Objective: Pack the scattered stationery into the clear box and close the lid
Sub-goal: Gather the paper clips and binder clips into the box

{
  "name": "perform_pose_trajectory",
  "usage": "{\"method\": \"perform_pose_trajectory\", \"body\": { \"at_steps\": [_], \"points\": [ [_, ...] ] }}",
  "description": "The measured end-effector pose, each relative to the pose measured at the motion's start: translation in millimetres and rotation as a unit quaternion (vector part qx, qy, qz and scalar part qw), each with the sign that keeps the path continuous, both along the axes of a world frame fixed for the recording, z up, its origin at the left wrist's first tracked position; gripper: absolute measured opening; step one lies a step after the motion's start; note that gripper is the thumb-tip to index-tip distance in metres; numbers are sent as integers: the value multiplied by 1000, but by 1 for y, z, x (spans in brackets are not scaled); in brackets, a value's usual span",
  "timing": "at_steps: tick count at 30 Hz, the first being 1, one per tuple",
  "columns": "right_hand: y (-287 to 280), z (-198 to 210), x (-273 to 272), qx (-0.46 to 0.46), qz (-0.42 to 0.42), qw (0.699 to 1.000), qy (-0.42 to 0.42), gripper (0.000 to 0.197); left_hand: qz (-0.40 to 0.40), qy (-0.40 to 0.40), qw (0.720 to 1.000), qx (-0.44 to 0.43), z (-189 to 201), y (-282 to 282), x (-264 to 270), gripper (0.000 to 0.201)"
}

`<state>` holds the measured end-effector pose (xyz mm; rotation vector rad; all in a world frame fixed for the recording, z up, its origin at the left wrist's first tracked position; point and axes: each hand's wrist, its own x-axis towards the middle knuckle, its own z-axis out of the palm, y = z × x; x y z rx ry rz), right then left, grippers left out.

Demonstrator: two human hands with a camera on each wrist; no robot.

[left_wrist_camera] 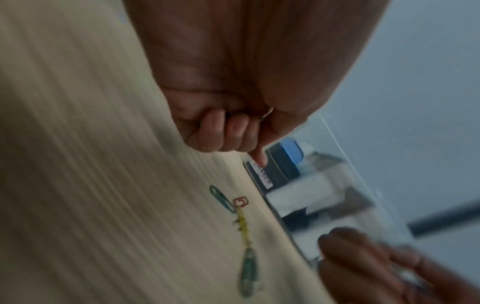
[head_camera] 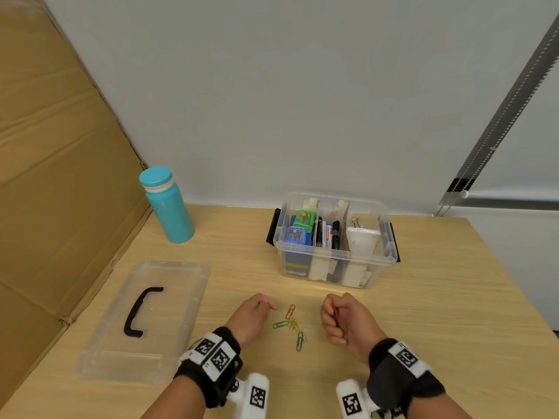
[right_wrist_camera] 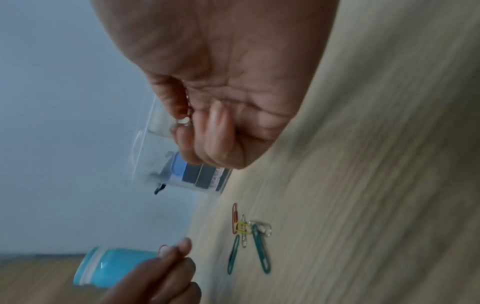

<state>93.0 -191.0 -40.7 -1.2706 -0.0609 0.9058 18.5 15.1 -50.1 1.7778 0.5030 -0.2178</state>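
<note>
Where the clear box (right_wrist_camera: 182,174) shows writing, one label (right_wrist_camera: 217,179) reads "ERASE" (cut off).

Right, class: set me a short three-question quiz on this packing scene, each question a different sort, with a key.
1. True or false: the lid is on the box.
2. Which colour is missing from the loose clips on the table? A green, B yellow, C blue, D red.
3. Fill in: the bottle stands on the box's ___ side, seen from the head camera.

Key
1. False: it lies flat on the table, left of the left hand.
2. C.
3. Left.

Bonus note: the right hand is curled round clips already picked up; the left hand pinches one.
</note>
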Motion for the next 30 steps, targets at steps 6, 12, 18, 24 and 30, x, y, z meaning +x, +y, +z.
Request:
{"method": "perform_pose_trajectory", "body": {
  "at_steps": [6, 12, 18, 24, 30],
  "points": [
    [-4, -3, -10, -149, 20, 987, -62, 29, -160, 23, 933, 322, 4, -16, 3, 17],
    [19, -4, -25, -399, 150, 839, -337, 23, -171, 34, 921, 349, 2, -19, 3, 13],
    [36, -9, -37, -518, 203, 737, -384, 32, -195, 41, 883, 425, -2, -23, -1, 23],
    [38, -1, -34, -530, 241, 724, -370, 12, -129, -18, 944, 303, -4, -13, -9, 14],
    [19, 1, -23, -351, 211, 866, -285, 22, 22, -31, 999, -12, 2, -2, -15, 23]
  ]
}}
